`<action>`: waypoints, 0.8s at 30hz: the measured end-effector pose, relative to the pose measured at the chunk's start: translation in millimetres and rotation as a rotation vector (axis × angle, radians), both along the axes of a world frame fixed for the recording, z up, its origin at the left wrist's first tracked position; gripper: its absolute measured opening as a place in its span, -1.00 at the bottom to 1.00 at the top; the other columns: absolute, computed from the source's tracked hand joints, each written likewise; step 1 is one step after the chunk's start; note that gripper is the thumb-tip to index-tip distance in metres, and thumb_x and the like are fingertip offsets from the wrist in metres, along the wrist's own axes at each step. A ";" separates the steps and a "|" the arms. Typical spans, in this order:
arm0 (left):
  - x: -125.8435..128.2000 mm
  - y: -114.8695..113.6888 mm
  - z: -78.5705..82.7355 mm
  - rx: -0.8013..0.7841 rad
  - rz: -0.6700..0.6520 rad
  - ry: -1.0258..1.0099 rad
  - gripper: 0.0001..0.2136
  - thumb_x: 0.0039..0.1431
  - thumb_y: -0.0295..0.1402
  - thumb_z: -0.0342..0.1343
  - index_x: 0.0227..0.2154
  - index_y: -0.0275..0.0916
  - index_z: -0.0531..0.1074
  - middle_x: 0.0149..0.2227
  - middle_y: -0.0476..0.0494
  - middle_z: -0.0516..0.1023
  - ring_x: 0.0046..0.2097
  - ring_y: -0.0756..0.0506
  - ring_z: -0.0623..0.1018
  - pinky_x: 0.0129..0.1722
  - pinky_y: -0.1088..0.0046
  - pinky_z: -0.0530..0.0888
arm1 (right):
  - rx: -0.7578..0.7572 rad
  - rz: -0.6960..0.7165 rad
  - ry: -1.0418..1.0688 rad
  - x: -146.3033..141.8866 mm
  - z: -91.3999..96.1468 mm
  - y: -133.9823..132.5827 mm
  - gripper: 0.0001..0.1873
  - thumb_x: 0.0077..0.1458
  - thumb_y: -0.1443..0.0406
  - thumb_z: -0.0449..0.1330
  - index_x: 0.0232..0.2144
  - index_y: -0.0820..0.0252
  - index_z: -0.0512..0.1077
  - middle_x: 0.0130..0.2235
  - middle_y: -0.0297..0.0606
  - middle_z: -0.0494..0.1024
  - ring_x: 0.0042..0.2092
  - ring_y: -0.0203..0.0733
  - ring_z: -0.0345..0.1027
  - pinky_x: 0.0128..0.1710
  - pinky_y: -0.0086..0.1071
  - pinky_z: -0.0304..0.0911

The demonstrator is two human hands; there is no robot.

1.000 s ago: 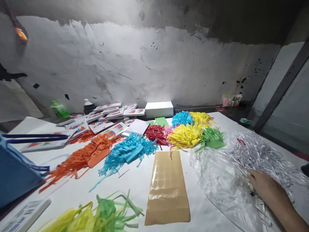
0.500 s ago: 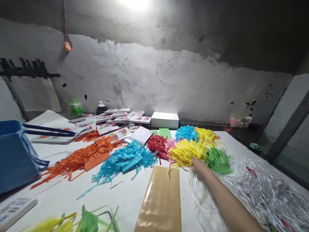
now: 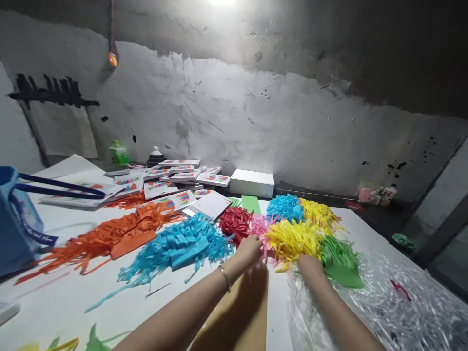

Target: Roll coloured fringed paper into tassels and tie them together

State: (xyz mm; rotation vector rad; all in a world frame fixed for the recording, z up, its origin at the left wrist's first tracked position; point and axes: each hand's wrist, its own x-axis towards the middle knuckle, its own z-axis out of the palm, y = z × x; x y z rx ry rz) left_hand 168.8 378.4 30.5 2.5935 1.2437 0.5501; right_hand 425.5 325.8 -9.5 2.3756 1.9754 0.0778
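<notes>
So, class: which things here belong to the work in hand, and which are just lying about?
In hand, it seems:
- pink fringe, at the left hand
- front yellow fringe, at the right hand

Lying about, apparently:
- green bottle
- white box
- blue bag

Likely craft workroom: coloured fringe bundles [image 3: 292, 239], rough wall [image 3: 219, 107].
</notes>
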 end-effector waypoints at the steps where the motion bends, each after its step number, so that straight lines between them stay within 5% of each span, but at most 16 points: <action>1: 7.5 4.0 -4.2 -0.016 0.011 0.017 -0.72 0.32 -0.27 0.15 0.03 -0.26 0.42 0.06 -0.22 0.48 0.00 -0.20 0.54 -0.02 0.09 0.52 | -0.017 -0.018 -0.005 0.6 0.5 -1.5 -0.70 0.28 0.17 0.21 -0.04 0.25 0.43 -0.05 -0.20 0.53 -0.10 -0.17 0.48 -0.09 -0.17 0.44; 4: 18.2 15.3 -10.6 -0.058 0.035 -0.007 -0.71 0.32 -0.28 0.16 0.04 -0.27 0.42 0.07 -0.23 0.48 0.02 -0.21 0.53 0.00 0.08 0.51 | -0.065 -0.047 -0.053 4.4 5.8 -4.7 -0.70 0.29 0.16 0.19 -0.04 0.24 0.44 -0.06 -0.21 0.54 -0.10 -0.17 0.48 -0.07 -0.15 0.43; 7: 13.2 30.8 3.2 -0.109 0.062 -0.120 -0.71 0.32 -0.27 0.15 0.04 -0.26 0.42 0.07 -0.23 0.47 0.02 -0.21 0.53 0.00 0.08 0.51 | -0.082 -0.045 -0.068 4.9 9.9 -5.8 -0.70 0.29 0.16 0.19 -0.04 0.25 0.44 -0.07 -0.21 0.54 -0.10 -0.17 0.49 -0.06 -0.15 0.42; 14: -36.1 62.0 104.4 -0.390 0.172 -0.572 -0.70 0.33 -0.25 0.13 0.05 -0.26 0.41 0.05 -0.22 0.48 -0.03 -0.19 0.55 -0.07 0.13 0.55 | -0.086 -0.037 -0.070 -2.7 12.7 -9.5 -0.72 0.29 0.17 0.20 -0.07 0.25 0.45 -0.07 -0.20 0.55 -0.09 -0.17 0.48 -0.05 -0.15 0.42; 18: -82.8 12.5 126.8 -0.666 0.138 -0.785 -0.75 0.34 -0.25 0.13 -0.03 -0.29 0.43 -0.09 -0.17 0.53 -0.19 -0.10 0.57 -0.22 0.28 0.57 | -0.063 -0.005 -0.041 -2.9 34.5 -17.2 -0.75 0.27 0.19 0.23 -0.12 0.26 0.46 -0.13 -0.25 0.56 -0.15 -0.21 0.50 -0.13 -0.21 0.45; 21: -105.4 -49.3 117.2 -0.835 0.112 -0.941 -0.83 0.29 -0.29 0.18 -0.27 -0.31 0.45 -0.36 0.00 0.48 -0.42 0.02 0.48 -0.41 0.46 0.51 | 0.063 0.045 -0.033 -18.3 67.9 -34.2 -0.82 0.26 0.25 0.24 -0.16 0.27 0.47 -0.15 -0.25 0.56 -0.14 -0.19 0.50 -0.12 -0.18 0.45; 24: -112.4 -107.4 101.7 -0.955 0.088 -1.098 -0.75 0.07 -0.30 0.33 -0.48 -0.27 0.36 -0.54 0.14 0.27 -0.55 0.10 0.30 -0.51 0.56 0.42 | 0.285 0.223 -0.004 -65.6 99.7 -73.2 -0.79 0.33 0.38 0.08 -0.08 0.31 0.48 -0.04 -0.04 0.55 0.03 -0.08 0.44 0.08 -0.09 0.34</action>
